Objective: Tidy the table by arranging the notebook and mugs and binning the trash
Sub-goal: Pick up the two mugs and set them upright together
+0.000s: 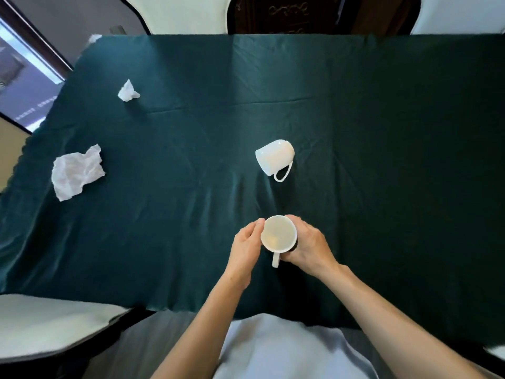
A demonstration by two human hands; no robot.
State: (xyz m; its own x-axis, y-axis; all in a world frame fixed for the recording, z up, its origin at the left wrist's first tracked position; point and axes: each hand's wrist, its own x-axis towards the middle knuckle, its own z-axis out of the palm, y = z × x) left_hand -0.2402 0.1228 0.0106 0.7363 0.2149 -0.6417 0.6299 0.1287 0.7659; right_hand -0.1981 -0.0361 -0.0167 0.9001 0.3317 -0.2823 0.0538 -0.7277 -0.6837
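A white mug (278,234) stands upright near the table's front edge, its handle pointing toward me. My right hand (308,246) wraps around its right side and grips it. My left hand (246,246) rests against its left side with fingers touching the rim. A second white mug (274,157) lies on its side farther back, handle toward me. A large crumpled tissue (77,170) lies at the left. A small crumpled tissue (128,91) sits at the far left. No notebook is in view.
A dark green cloth covers the table (382,132). Another scrap of white paper (95,38) sits at the far left corner. White-cushioned chairs stand at the near left (49,324) and behind the table (177,12).
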